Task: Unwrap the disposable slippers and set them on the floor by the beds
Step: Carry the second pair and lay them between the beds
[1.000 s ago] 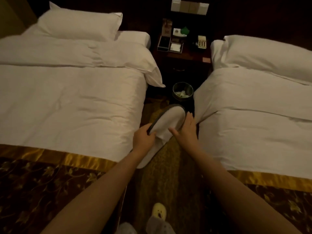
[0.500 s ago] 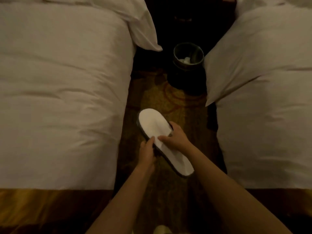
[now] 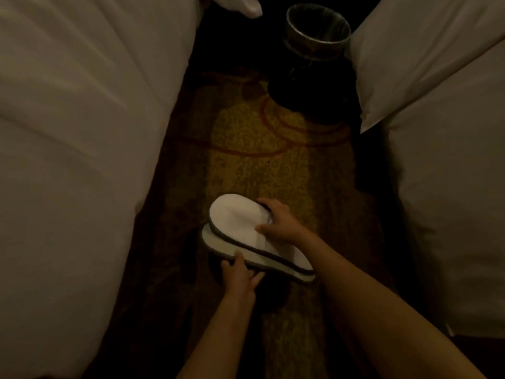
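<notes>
Dim room: a strip of patterned carpet (image 3: 254,149) runs between two beds with white bedding (image 3: 82,132), a lined waste bin (image 3: 318,34) standing at its far end. Low over the carpet, the right hand (image 3: 278,221) grips the upper slipper (image 3: 237,222); the left hand (image 3: 240,277) pinches the edge of the lower slipper (image 3: 218,246), mostly hidden beneath. Whether the soles touch the carpet is unclear.

Both beds (image 3: 82,132) are cut off by the frame's sides; the lower slipper (image 3: 218,244) is mostly covered by the upper slipper (image 3: 237,222).
</notes>
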Action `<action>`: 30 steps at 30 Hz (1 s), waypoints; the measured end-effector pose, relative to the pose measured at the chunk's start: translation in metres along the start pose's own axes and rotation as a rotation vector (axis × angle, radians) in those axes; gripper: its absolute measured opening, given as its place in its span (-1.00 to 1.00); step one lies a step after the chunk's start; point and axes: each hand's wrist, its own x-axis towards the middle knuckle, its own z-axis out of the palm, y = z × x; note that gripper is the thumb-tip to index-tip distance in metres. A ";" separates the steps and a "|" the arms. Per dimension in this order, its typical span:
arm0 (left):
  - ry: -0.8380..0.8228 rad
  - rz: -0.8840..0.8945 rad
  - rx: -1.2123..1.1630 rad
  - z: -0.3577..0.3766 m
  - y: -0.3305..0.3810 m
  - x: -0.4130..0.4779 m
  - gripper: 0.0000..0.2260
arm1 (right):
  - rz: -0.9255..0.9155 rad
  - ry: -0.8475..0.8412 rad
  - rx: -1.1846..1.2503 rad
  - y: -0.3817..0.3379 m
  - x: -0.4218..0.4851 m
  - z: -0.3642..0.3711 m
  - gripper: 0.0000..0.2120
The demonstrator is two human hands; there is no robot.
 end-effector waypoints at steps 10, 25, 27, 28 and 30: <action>0.116 -0.074 0.114 -0.022 -0.024 0.025 -0.62 | -0.082 -0.028 -0.272 0.038 0.058 0.028 -0.55; 0.029 -0.165 0.062 -0.009 -0.007 0.021 -0.64 | -0.182 -0.348 -0.249 0.047 -0.077 0.021 -0.31; 0.025 -0.159 0.056 -0.005 -0.006 0.019 -0.63 | -0.126 -0.267 -0.296 0.055 -0.100 0.026 -0.44; 0.036 -0.143 0.089 -0.004 -0.006 0.019 -0.61 | -0.114 -0.175 -0.255 0.057 -0.105 0.028 -0.53; 0.125 -0.014 0.197 -0.006 -0.006 0.024 -0.54 | -0.082 -0.066 -0.167 0.060 -0.105 0.029 -0.63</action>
